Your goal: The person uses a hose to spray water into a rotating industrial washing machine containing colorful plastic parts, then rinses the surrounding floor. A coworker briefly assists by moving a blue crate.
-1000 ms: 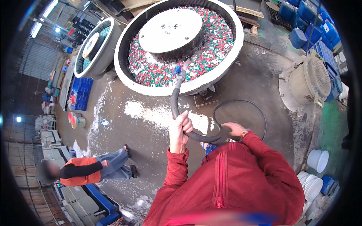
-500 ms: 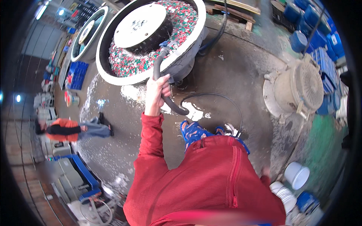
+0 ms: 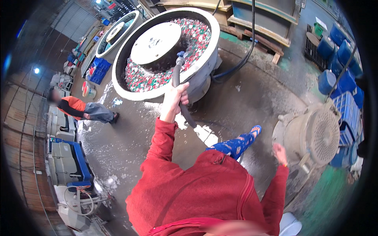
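Observation:
My left hand (image 3: 176,99) is wrapped round a thick dark hose (image 3: 188,116), which ends in a nozzle with a blue valve (image 3: 180,54). That end reaches over the rim of a large round tub (image 3: 138,95), near its raised white centre disc (image 3: 155,41). Around the disc lie many small red, green and white pieces (image 3: 200,37). Low at my right side, my right hand (image 3: 280,152) hangs with its fingers apart and holds nothing. It is nearest to a beige cylindrical machine (image 3: 305,131) with a perforated round end.
A second round tub (image 3: 128,20) and a blue crate (image 3: 99,70) stand at the far left. A person in an orange vest (image 3: 76,104) is on the wet floor (image 3: 138,133) to the left. Blue barrels (image 3: 327,82) and crates (image 3: 343,108) stand at the right; wooden pallets (image 3: 271,43) lie behind.
My view has shifted, so the tub sits lower and further right. My right hand has swung out into sight beside the beige machine. One leg has stepped to the right; my left hand still grips the hose.

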The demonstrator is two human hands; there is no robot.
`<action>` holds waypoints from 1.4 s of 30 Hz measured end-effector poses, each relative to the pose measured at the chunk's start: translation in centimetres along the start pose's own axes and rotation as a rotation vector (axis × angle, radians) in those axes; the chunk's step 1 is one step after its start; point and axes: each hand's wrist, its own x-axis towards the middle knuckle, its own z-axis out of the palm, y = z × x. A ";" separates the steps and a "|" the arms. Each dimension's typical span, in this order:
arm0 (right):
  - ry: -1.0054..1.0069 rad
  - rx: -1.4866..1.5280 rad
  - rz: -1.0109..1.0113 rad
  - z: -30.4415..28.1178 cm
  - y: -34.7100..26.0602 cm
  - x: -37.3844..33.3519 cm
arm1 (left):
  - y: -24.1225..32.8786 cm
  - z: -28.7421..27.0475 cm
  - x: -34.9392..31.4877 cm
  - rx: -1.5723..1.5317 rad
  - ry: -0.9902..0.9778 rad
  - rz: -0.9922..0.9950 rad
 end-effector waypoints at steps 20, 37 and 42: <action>-0.341 -0.319 -0.178 -24.5 -16.3 17.4 | -0.7 23.0 16.4 -0.116 0.405 0.069; -0.731 -0.681 -0.346 -35.8 -35.8 46.6 | -2.0 39.4 29.8 -0.117 0.836 0.246; -0.776 -0.688 -0.527 -33.0 -42.5 51.6 | -0.4 40.5 34.0 -0.158 0.887 0.263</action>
